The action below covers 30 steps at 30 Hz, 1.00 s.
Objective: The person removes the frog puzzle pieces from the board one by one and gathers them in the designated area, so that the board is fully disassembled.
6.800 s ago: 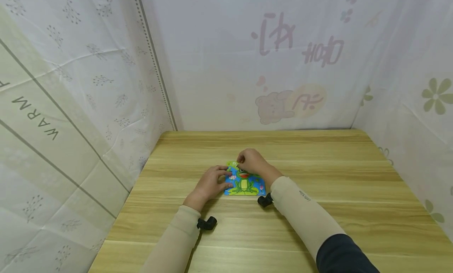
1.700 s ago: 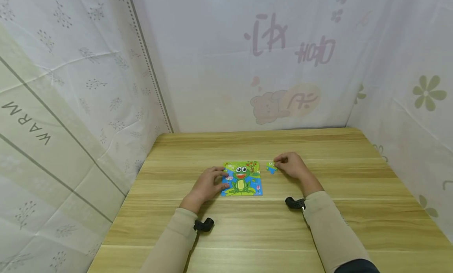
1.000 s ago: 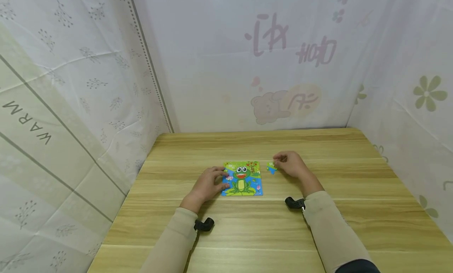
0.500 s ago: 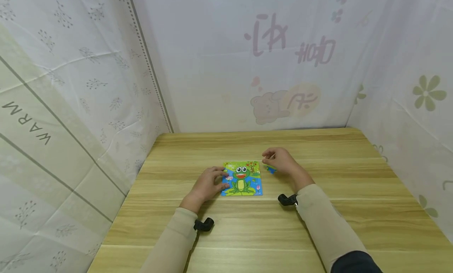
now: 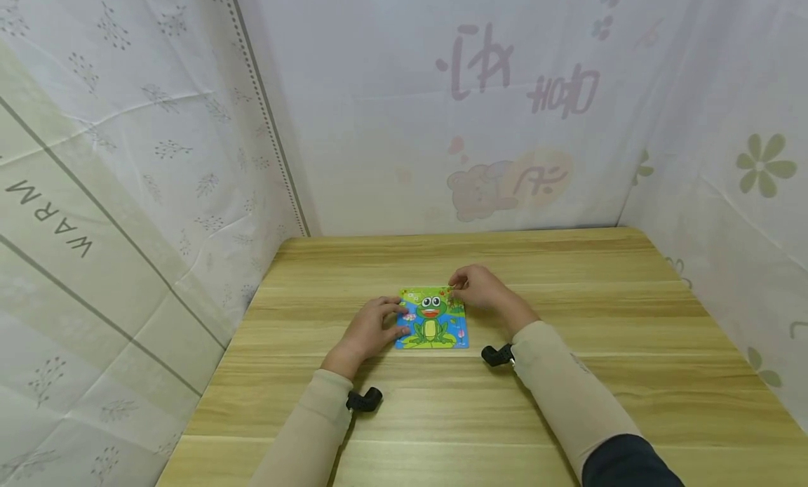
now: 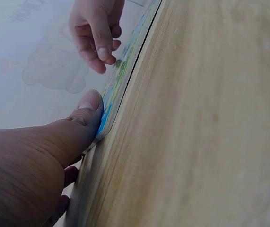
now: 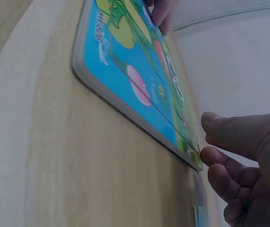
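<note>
A square frog jigsaw puzzle lies flat near the middle of the wooden table. My left hand rests at its left edge, thumb and fingers spread over the rim; the left wrist view has the thumb against the board's near corner. My right hand is at the puzzle's upper right corner, fingers loosely bent. In the right wrist view there is a gap between its thumb and forefinger, both near the corner. A loose jigsaw piece lies on the table below that hand, mostly hidden.
The wooden table reaches back to a printed fabric curtain, which also hangs along both sides. Each forearm wears a small black camera, the left camera and the right camera.
The right hand has let go of the loose piece on the table and moved left to the puzzle's upper right corner, covering the piece from above. The left hand has stayed put.
</note>
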Motion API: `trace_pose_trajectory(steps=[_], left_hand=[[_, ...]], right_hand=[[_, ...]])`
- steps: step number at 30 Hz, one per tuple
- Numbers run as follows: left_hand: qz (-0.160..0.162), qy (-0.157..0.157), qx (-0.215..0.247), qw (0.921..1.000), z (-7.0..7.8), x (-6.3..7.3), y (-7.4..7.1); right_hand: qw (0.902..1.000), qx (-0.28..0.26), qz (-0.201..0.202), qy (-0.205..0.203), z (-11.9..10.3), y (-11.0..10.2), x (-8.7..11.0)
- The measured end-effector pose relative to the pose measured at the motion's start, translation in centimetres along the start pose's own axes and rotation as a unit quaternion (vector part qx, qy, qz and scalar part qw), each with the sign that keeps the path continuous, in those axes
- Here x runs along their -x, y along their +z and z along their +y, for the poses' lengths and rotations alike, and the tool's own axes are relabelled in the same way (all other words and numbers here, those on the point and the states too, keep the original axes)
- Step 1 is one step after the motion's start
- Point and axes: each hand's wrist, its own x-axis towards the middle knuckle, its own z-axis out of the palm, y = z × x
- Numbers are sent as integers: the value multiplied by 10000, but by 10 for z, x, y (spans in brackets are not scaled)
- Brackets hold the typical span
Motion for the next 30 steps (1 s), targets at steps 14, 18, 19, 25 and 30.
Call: trace_pose_trajectory(steps=[14,18,19,25,30], left_hand=[[-51,-28,14,10000,2,0,-1],[-36,-27,-21,10000,2,0,-1],[-31,-22,-20,10000,2,0,0],[-21,-3,-20,10000,2,0,0],[7,8,3,10000,1,0,-1]], right_hand=[[9989,410,-208,-116,-13,16,-8],[9987,417,-296,-89,-19,19,-7],[9986,414,-328,-67,-20,19,-7],[9981,431,-444,21,-26,20,-6],[9978,402,-517,20,-27,20,-8]])
